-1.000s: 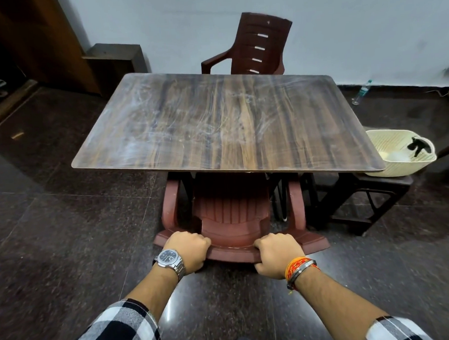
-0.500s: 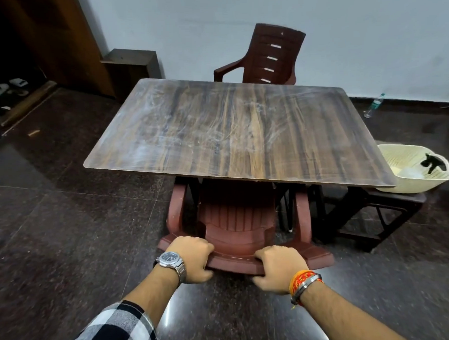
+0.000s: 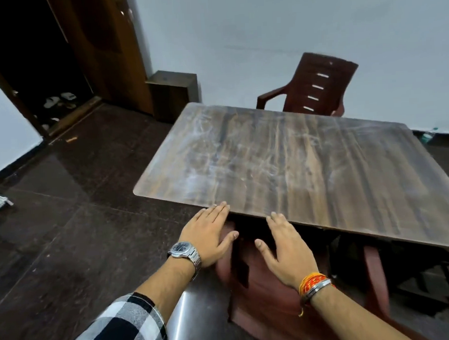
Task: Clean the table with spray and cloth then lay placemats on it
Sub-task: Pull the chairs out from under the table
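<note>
A wristwatch (image 3: 183, 250), its dial writing unreadable, sits on the left hand (image 3: 208, 235), fingers flat and spread, empty, at the table (image 3: 282, 161) near edge. Beside it, the right hand (image 3: 287, 247) is splayed, empty, above the red chair (image 3: 264, 297).

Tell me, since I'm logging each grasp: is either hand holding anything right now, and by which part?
Nothing is held. The left hand and right hand are both open and flat, fingers spread, above the near chair at the table edge.
</note>
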A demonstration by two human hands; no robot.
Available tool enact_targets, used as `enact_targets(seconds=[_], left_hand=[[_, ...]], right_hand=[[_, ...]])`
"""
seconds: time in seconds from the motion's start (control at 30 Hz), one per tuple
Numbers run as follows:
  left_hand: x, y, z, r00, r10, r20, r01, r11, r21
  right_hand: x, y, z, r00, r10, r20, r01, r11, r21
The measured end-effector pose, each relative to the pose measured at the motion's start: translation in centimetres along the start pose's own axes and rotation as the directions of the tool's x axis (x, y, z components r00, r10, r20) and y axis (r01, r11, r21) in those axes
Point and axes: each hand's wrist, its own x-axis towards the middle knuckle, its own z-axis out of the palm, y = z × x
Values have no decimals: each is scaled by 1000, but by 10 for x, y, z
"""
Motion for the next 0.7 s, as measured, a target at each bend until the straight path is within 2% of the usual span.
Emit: enact_targets(seconds=[0.03, 0.07, 0.13, 0.17, 0.23, 0.27, 0.33, 0.37, 0.43, 0.57, 0.7], left_hand=[[10, -33, -9, 999, -13, -43, 14, 1000, 5], [17, -34, -13, 996, -18, -82, 20, 999, 24], [46, -111, -38, 992, -11, -128, 15, 999, 31], [52, -112, -46, 983, -5, -186, 15, 998, 55], [84, -183, -88, 971, -28, -236, 51, 995, 89], [94, -183, -98, 963, 0, -269, 34, 992, 120], [123, -248, -134, 965, -9, -263, 48, 989, 140], [130, -249, -142, 955, -14, -295, 63, 986, 157], [156, -302, -167, 943, -72, -324, 110, 989, 103], [188, -346, -189, 934, -70, -350, 116, 987, 113], [244, -418, -199, 936, -60, -348, 110, 986, 126]], right_hand=[[31, -22, 14, 998, 4, -64, -5, 1000, -15], [39, -22, 11, 995, 5, -104, -10, 999, -52], [109, -76, 27, 989, 64, -135, -72, 996, -56], [117, -79, 22, 983, 64, -172, -76, 995, -63], [197, -131, 22, 978, 62, -198, -75, 995, -59], [211, -132, 13, 975, 49, -218, -68, 994, -81], [283, -178, 13, 976, 46, -211, -73, 990, -119], [293, -179, 5, 972, 40, -231, -76, 986, -145], [350, -213, 11, 975, 32, -221, -73, 981, -181], [412, -240, 14, 972, -13, -233, -47, 967, -250], [498, -264, 41, 973, 24, -230, -86, 960, -266]])
